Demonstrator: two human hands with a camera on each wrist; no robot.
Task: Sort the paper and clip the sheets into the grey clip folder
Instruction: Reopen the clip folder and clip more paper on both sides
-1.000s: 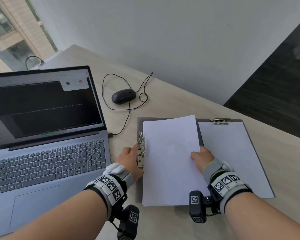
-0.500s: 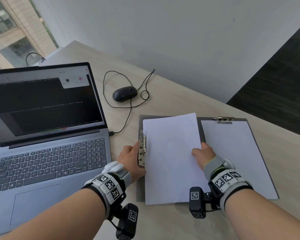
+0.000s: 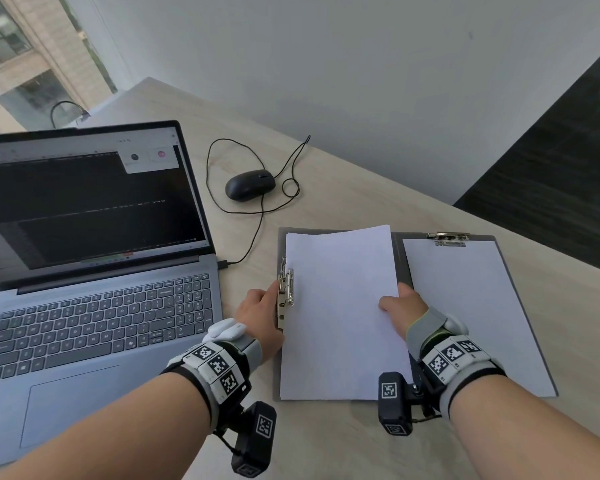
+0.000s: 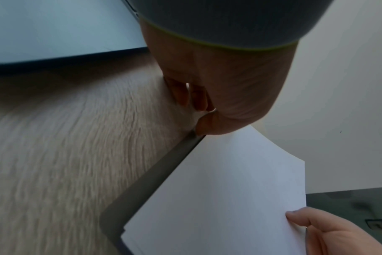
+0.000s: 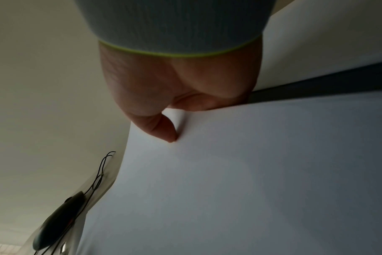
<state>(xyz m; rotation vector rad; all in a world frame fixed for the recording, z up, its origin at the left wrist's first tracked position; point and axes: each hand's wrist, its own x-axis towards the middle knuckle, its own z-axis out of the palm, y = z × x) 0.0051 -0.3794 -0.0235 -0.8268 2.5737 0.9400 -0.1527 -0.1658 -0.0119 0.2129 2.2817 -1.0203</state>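
With the left hand [image 3: 262, 308] pressing the side clip [image 3: 284, 292] open at the grey clip folder's [image 3: 404, 251] left edge, the right hand [image 3: 400, 306], thumb and fingers pinching the paper stack [image 3: 340, 306], should slide it squarely under the clip before release.

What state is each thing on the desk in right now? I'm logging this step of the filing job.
Grey clip folder: open flat on the table.
Side clip: lever pressed by left hand.
Loose sheets: over the folder's left half, pinched by right hand.
Top clip: shut on the right sheet.
Laptop: open, screen on.
Mouse: idle, cable looped.
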